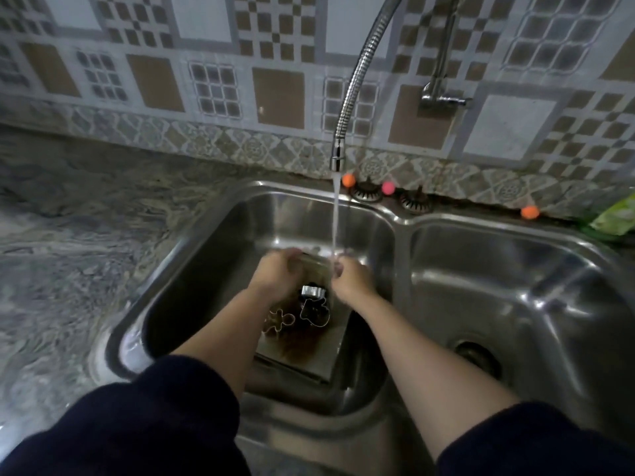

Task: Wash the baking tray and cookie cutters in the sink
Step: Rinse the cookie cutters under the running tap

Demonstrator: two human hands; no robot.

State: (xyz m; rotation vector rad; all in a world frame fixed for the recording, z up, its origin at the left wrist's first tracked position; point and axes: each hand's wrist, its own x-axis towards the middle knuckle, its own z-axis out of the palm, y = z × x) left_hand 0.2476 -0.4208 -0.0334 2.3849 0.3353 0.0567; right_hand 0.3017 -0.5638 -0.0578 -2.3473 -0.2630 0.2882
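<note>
I count three metal cookie cutters: a gingerbread-man outline cutter [279, 320], a bare steel cutter [315, 313] and a small shiny fluted cutter [312, 291]. One brown-stained flat baking tray [302, 352], two steel sink basins [206, 255], three small round orange-pink balls [348, 180].

Both forearms extended, left hand [280, 271], right hand [350, 278], fingers curled

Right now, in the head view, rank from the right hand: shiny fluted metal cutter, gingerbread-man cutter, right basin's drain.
From the right hand:
1. Shiny fluted metal cutter, just left, on the tray.
2. Gingerbread-man cutter, farther left, by the left forearm.
3. Right basin's drain, far right.
</note>
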